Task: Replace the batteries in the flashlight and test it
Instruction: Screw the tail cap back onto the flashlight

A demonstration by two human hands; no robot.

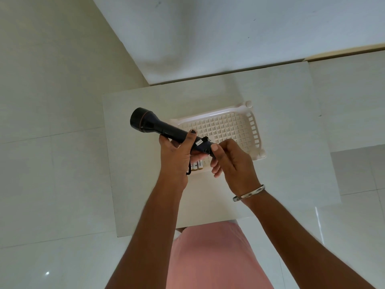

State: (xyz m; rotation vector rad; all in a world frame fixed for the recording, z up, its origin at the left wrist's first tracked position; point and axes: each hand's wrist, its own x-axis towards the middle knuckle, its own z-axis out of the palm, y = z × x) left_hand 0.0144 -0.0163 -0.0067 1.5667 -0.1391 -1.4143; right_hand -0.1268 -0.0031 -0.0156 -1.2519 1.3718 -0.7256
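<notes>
A long black flashlight is held above the small white table, its wide head pointing up and to the left. My left hand grips the barrel near the tail. My right hand pinches the tail end of the flashlight with thumb and fingers. A black wrist strap hangs from the tail. Below the hands, batteries with white and gold labels lie at the near edge of the white basket; my hands hide part of them.
The white slotted plastic basket lies on the right half of the table. White floor tiles surround the table, and a white wall rises behind it. I wear a metal bangle on the right wrist.
</notes>
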